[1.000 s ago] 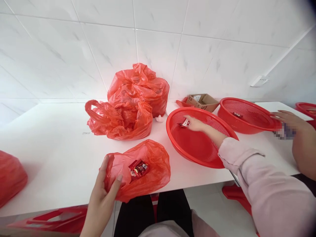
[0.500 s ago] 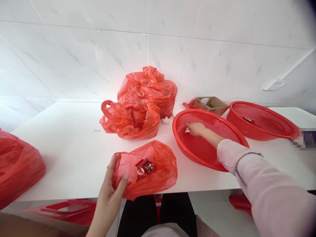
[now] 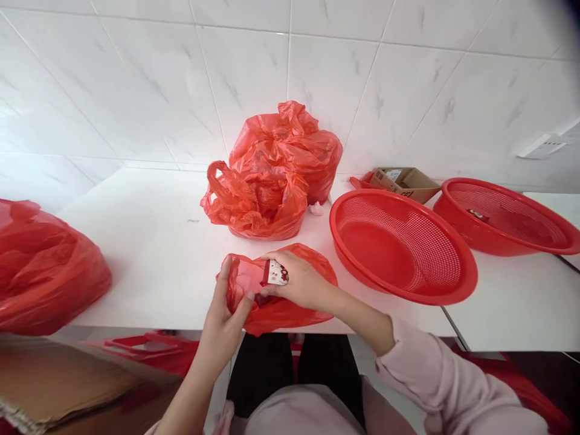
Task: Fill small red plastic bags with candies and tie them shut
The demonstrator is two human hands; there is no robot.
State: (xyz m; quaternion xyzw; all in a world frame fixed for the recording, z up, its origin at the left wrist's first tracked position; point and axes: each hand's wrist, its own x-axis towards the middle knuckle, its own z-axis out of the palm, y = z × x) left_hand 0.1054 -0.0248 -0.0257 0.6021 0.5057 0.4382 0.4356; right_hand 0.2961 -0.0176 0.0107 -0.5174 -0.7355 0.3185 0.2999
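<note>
On the white table in front of me lies an opened red plastic bag [image 3: 285,317]. My left hand [image 3: 226,311] grips its left rim, the thumb on the near side and the fingers at the far side. Over the bag's mouth, my right hand [image 3: 301,281] pinches a small white packet with a red print [image 3: 276,273]. That hand hides most of what lies inside the bag; only a dark red bit shows beneath the fingers. To the right stands a red perforated basket [image 3: 380,241] with nothing in it.
Two filled red bags [image 3: 267,223] stand at the wall. Another red bag [image 3: 49,272] sits at left. Behind the basket is a small cardboard box [image 3: 419,184]. A second red basket [image 3: 521,232] at right holds a small packet [image 3: 478,215]. Cardboard [image 3: 67,380] shows below left.
My right hand has moved left from the near basket to the red bag, carrying the packet. The basket is now without the hand. My left hand stays on the bag; the view has shifted.
</note>
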